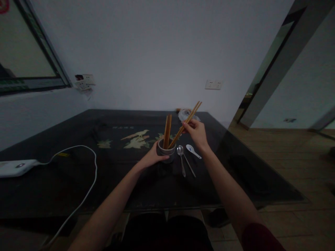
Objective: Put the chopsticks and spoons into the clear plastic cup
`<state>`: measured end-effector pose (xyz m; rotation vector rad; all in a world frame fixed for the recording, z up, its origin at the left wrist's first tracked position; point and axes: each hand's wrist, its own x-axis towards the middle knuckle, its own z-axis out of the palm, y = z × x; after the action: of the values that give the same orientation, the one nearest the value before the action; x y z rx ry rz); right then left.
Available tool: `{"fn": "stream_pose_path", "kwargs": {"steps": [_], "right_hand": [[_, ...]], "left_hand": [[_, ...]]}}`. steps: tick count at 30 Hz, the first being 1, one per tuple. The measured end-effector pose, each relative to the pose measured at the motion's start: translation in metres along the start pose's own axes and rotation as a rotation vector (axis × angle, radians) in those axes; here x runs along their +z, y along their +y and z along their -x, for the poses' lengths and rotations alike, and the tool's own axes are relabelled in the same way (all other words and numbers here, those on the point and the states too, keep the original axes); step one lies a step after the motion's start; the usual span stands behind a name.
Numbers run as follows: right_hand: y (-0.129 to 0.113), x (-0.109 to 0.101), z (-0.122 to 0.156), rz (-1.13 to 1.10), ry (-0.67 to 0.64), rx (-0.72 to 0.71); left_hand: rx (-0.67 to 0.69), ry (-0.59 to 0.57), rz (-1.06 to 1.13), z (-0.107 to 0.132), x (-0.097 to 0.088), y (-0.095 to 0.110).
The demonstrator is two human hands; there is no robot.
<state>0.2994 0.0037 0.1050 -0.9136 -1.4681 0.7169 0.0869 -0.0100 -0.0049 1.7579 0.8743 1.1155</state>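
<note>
The left hand (153, 157) covers the near side of the cup (169, 152), which hides the lower ends of the chopsticks (167, 130). A white device (13, 168) runs off the left edge, and its cable (90, 188) exits at the bottom. Behind the right hand (197, 134), a pale crumpled item (184, 113) on the table (78, 195) is too dim to identify.

Wooden chopsticks (185, 123) — glossy dark table (131, 188) — shiny metal spoon (181, 157).

The left hand (153, 157) steadies a cup (166, 151) while the right hand (196, 134) pinches slanted chopsticks (186, 122) into it.
</note>
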Motion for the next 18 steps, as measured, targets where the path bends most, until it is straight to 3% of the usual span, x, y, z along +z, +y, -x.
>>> {"fn": "stream_pose_path", "kwargs": {"steps": [4,9,18], "right_hand": [[0.019,0.014,-0.01,0.171,-0.115,0.035],[0.035,0.022,-0.02,0.372,-0.165,0.069],[0.049,0.025,-0.027,0.354,-0.283,0.166]], "left_hand": [[-0.004,-0.005,0.032,-0.001,0.0,-0.006],[-0.031,0.006,0.025,-0.001,0.002,-0.005],[-0.029,0.026,0.005,0.0,0.005,-0.001]]}}
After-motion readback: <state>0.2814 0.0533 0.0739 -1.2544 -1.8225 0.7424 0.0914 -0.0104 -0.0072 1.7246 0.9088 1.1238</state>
